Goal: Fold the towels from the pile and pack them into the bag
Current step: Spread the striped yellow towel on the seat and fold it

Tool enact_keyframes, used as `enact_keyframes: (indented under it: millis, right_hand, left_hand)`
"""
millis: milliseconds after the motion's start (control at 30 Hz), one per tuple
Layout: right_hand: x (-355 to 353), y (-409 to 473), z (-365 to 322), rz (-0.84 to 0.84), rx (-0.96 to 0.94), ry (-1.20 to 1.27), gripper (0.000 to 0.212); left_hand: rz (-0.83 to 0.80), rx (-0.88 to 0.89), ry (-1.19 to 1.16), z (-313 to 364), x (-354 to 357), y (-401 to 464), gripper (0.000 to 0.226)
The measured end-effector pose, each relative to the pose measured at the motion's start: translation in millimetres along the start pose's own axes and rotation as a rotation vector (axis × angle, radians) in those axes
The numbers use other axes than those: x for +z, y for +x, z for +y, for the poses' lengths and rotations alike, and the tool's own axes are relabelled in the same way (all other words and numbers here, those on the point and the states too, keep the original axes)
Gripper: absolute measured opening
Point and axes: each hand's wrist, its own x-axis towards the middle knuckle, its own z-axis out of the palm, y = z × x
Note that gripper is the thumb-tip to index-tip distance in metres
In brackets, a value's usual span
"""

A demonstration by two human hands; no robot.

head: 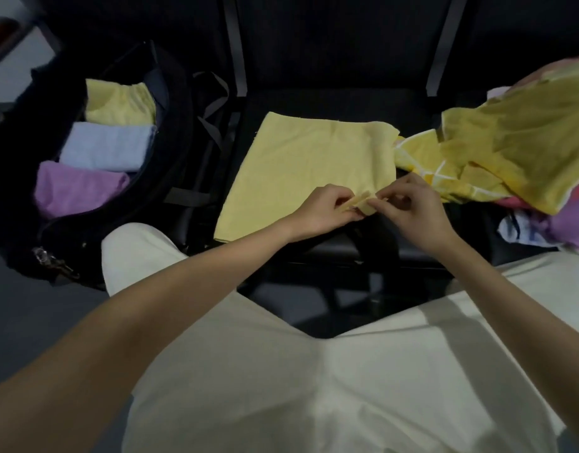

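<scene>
A pale yellow towel (307, 165) lies spread flat on the black seat (314, 103) in front of me. My left hand (327, 210) and my right hand (412, 210) meet at its near right corner, and both pinch the cloth there between thumb and fingers. At the left stands an open black bag (180, 125) that holds three folded towels: a yellow one (118, 104), a light blue one (105, 145) and a purple one (79, 188). The pile of unfolded towels (516, 142), mostly yellow with pink and purple below, sits at the right.
My legs in white trousers (314, 371) fill the lower part of the view. Black straps (213, 125) hang from the bag beside the seat. The seat's dark backrest (340, 37) rises behind the towel. Grey floor (30, 322) shows at the lower left.
</scene>
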Motion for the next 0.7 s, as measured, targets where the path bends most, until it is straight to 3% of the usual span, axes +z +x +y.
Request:
enact_keyframes:
  millis: [67,133,267,567,700]
  right_hand:
    - [2,3,12,0.065,0.071,-0.026,0.017]
    - [7,10,25,0.101,0.297,0.025,0.029]
    - [20,46,37,0.028,0.811,0.453,0.032]
    - [34,134,46,0.124,0.836,0.419,0.034]
    - [29,155,45,0.159,0.911,0.518,0.051]
  left_hand:
    - [0.051,0.003,-0.063,2,2,1,0.010]
    - [0.087,0.028,-0.118,3,-2,0,0.006]
    - [0.100,0.038,-0.196,7,-16,-5,0.022]
    - [0.014,-0.094,-0.345,13,-34,-6,0.021]
    - [-0.111,-0.222,-0.350,15,-35,-4,0.010]
